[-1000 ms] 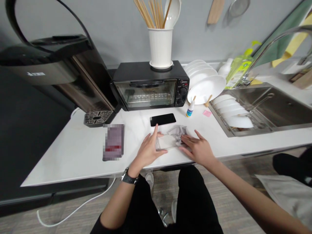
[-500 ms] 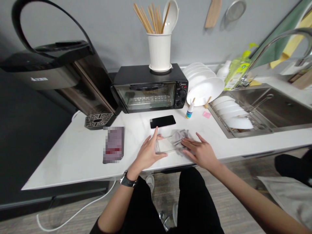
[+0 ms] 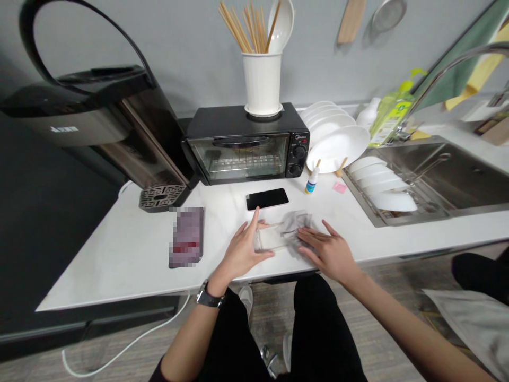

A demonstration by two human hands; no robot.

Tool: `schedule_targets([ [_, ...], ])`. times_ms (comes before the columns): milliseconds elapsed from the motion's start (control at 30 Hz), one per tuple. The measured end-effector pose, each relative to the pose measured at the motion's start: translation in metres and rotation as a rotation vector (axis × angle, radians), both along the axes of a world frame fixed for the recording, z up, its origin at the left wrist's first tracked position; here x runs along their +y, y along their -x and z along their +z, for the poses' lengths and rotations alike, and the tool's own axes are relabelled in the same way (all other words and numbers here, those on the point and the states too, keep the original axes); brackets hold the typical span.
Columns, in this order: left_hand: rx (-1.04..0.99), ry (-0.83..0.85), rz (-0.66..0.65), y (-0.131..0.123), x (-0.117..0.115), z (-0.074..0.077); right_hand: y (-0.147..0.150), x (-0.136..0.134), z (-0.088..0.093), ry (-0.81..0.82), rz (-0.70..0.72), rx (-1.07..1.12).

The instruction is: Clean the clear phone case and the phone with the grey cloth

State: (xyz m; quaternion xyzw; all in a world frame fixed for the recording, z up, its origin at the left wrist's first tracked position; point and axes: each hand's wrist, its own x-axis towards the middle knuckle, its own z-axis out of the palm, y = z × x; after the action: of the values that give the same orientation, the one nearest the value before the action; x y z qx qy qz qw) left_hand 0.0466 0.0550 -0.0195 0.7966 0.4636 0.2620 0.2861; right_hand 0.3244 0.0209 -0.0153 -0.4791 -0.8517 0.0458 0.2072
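A clear phone case (image 3: 272, 237) lies flat on the white counter, its outline faint against the surface. My left hand (image 3: 243, 252) clasps its left end, the thumb along the near edge and the fingers at the far edge. Over the right part of the case lies a crumpled grey cloth (image 3: 296, 223), which hides that end. My right hand (image 3: 328, 252) bears down on the cloth, its fingers bunched into the fabric and one finger raised. Just beyond the case rests a phone (image 3: 267, 199) with a dark screen.
Behind stands a black toaster oven (image 3: 242, 154) carrying a white chopstick holder (image 3: 262, 82). To the left are a water dispenser (image 3: 131, 122) and a blurred purple packet (image 3: 186, 236). Rightward are a small bottle (image 3: 312, 181), a pink slip (image 3: 339, 187), racked plates (image 3: 340, 148) and a sink (image 3: 469, 170).
Both hands keep nearly the same places on the case and the cloth. The whole view has shifted slightly; no object has visibly been moved, taken or let go.
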Motion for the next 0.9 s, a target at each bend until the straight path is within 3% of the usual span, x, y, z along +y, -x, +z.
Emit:
schedule_targets([
  [100,0.007,0.001,-0.003,0.002,0.001,-0.001,0.041,0.008,-0.004,-0.008,0.036,0.025],
  [167,0.012,0.003,0.016,0.004,0.001,-0.003,0.073,0.008,-0.005,0.031,0.144,0.072],
  [233,0.022,0.006,0.035,0.006,0.001,-0.006,0.085,0.002,-0.003,0.083,0.217,0.098],
  [333,0.013,-0.012,0.027,0.007,0.001,-0.007,0.058,-0.007,0.000,0.130,0.216,0.092],
  [467,-0.014,-0.026,0.017,0.003,0.001,-0.004,0.006,-0.001,0.001,0.044,0.049,0.030],
  [567,-0.011,-0.005,0.010,0.002,0.001,0.000,0.024,0.010,-0.004,-0.025,-0.019,0.005],
  [667,0.008,0.023,0.006,0.004,0.000,0.003,0.072,0.010,-0.006,0.001,0.108,0.057],
  [733,0.034,0.026,0.010,0.006,-0.001,0.002,0.088,0.004,-0.005,0.056,0.205,0.097],
  [800,0.050,0.009,0.005,0.008,-0.001,0.000,0.077,-0.002,-0.001,0.111,0.247,0.111],
  [900,0.020,-0.021,-0.011,0.008,0.000,-0.002,0.029,-0.002,0.003,0.125,0.196,0.071],
])
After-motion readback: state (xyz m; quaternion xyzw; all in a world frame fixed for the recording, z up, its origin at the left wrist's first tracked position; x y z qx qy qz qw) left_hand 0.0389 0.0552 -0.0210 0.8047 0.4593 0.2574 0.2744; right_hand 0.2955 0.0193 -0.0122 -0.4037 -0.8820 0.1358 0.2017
